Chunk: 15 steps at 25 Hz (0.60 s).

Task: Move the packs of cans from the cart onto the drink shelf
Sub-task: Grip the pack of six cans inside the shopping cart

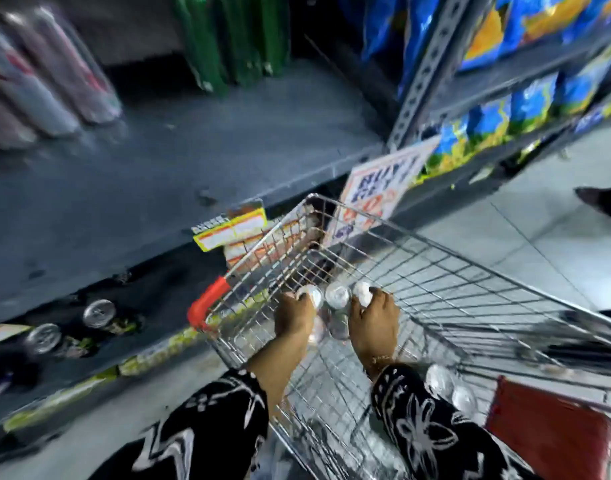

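Silver-topped pack of cans (335, 306) gripped from both sides inside the wire shopping cart (470, 271).

Left hand (293, 317) and right hand (375, 320) are each curled closed around an end of the pack, over the cart's mesh floor. More silver cans (451, 389) lie behind the right wrist. Ahead and left of the hands stretches the bare grey metal shelf (158, 174), with green bottles (227, 39) at its back.

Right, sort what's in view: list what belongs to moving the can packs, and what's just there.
Part of the job:
- pack of cans, gripped by left hand and right hand
- cart
- more cans in the cart
- drink shelf

Just there:
- green bottles
- blue snack bags
- promo sign
- yellow price tag
- cans on the lower shelf
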Each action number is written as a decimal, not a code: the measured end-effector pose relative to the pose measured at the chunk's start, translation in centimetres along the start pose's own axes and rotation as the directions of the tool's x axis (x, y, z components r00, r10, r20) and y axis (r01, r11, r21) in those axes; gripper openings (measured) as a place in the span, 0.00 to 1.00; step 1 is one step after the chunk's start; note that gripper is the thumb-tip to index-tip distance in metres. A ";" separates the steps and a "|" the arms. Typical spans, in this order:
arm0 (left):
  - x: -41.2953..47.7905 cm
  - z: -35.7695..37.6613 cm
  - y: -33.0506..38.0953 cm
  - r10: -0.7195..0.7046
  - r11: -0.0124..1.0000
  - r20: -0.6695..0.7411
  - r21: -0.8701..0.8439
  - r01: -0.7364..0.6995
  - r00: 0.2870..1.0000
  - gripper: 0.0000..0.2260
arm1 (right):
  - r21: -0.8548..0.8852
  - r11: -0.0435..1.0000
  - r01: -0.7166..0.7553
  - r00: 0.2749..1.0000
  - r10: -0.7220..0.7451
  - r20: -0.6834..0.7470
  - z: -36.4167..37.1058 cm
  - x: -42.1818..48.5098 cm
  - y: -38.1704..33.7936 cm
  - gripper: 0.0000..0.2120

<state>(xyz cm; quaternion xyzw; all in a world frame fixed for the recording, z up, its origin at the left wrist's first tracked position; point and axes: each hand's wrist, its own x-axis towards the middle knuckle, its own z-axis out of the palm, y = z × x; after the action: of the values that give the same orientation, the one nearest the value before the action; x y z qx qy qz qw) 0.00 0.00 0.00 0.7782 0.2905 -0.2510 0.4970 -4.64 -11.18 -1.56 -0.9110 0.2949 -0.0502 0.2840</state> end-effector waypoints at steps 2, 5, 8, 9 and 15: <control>1.4 1.2 -1.0 -0.150 0.987 0.070 0.065 0.145 0.986 0.18 | -0.052 0.960 -0.274 0.944 0.279 0.178 0.8 1.0 1.7 0.25; 2.3 1.4 -3.4 -0.241 0.969 0.166 0.092 0.228 0.956 0.18 | 0.089 0.863 -0.497 0.816 0.430 0.387 1.9 2.7 3.9 0.29; 2.7 1.7 -3.1 -0.181 0.977 -0.015 0.111 0.181 0.983 0.20 | 0.316 0.744 -0.588 0.791 0.447 0.418 1.9 4.3 4.0 0.24; 2.6 1.8 -2.4 -0.202 0.976 -0.042 0.080 0.205 0.979 0.19 | 0.293 0.746 -0.598 0.783 0.466 0.412 1.6 4.6 3.9 0.20; -1.3 -1.3 1.1 -0.106 0.994 -0.045 0.022 0.107 0.993 0.12 | 0.353 0.770 -0.532 0.847 0.480 0.229 -2.5 1.6 1.1 0.19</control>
<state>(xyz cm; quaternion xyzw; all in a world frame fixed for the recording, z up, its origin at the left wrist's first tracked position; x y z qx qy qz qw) -0.01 0.61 2.08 0.7728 0.3395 -0.2636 0.4669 -4.52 -14.05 -0.17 -0.7201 0.4942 0.0256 0.4864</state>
